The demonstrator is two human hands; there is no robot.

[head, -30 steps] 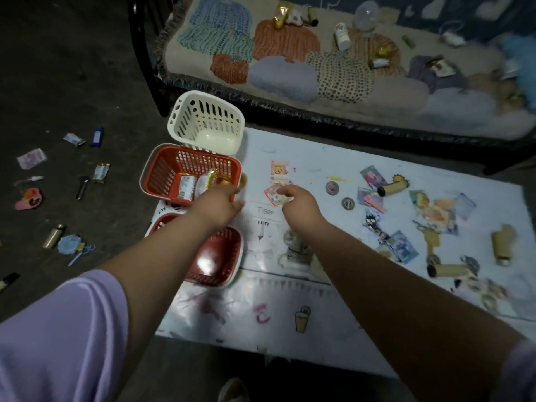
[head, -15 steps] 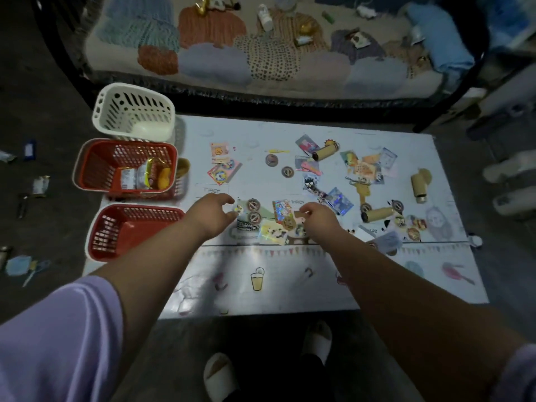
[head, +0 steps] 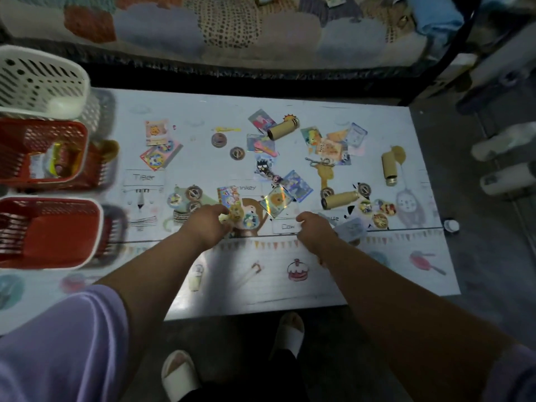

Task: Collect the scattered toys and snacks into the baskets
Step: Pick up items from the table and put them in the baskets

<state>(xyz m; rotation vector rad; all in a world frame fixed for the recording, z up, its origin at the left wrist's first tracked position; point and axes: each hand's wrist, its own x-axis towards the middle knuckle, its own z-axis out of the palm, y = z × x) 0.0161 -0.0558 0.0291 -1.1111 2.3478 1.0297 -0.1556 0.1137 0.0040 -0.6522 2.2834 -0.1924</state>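
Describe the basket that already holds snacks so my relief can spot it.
On the white picture-printed table, look along the left edge, where three perforated plastic baskets stand in a row. It is the middle red basket, between the white basket at the far end and the other red basket nearest the person; it alone shows shiny wrapped packets inside.

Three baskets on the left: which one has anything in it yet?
The middle red basket: snack packets lie in it. The white basket behind it and the nearer red basket show only bare insides.
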